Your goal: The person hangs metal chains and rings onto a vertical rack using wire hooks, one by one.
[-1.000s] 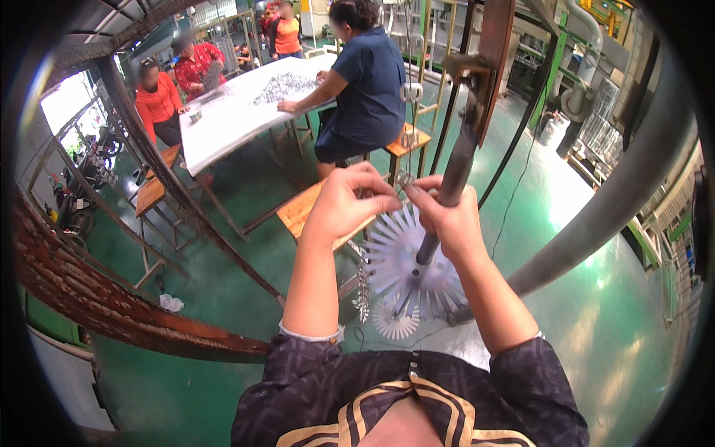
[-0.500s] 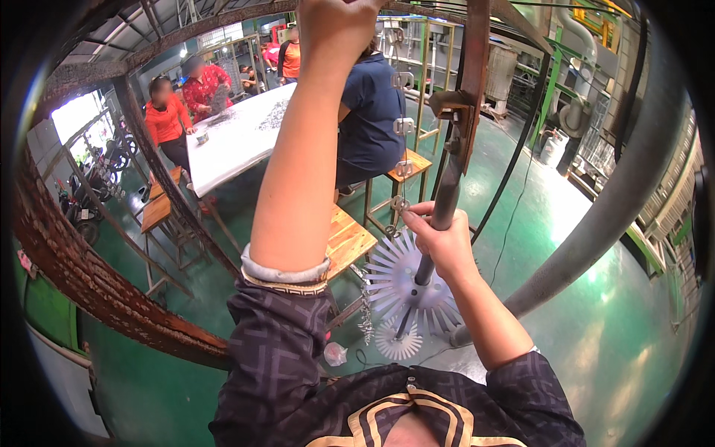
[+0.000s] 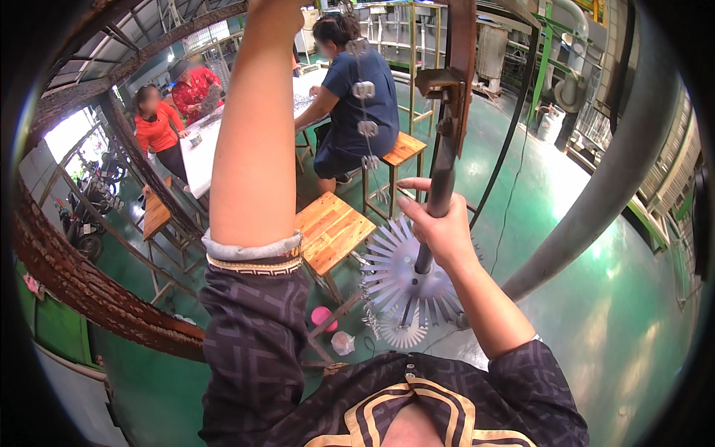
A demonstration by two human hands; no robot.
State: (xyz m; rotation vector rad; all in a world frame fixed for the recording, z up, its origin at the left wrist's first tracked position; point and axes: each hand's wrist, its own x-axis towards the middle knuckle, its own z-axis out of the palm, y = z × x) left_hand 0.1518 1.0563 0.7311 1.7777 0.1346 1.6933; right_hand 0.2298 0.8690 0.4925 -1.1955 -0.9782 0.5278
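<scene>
My left arm reaches straight up, and my left hand (image 3: 277,10) is mostly cut off by the top edge, so its fingers are hidden. To the right of that arm hangs a strand of small metal pieces (image 3: 364,90), its lower end left of my other hand. My right hand (image 3: 445,229) is beside a dark upright pole (image 3: 441,185), which crosses in front of it. Its thumb and forefinger point left, spread apart with nothing between them. Below is a grey finned metal wheel (image 3: 406,279) around the pole, with a smaller finned disc (image 3: 404,331) lower down.
A rusty curved frame (image 3: 97,305) and a thick grey pipe (image 3: 596,216) flank me. A person in dark blue (image 3: 365,97) sits at a white table (image 3: 195,160); people in red are beyond. Wooden stools (image 3: 335,231), a pink object (image 3: 324,318) and a gas cylinder (image 3: 551,124) stand around.
My left arm has swung left. The right thumb and forefinger have let go of the strand's lower end, and the strand now hangs farther left. The view has shifted slightly.
</scene>
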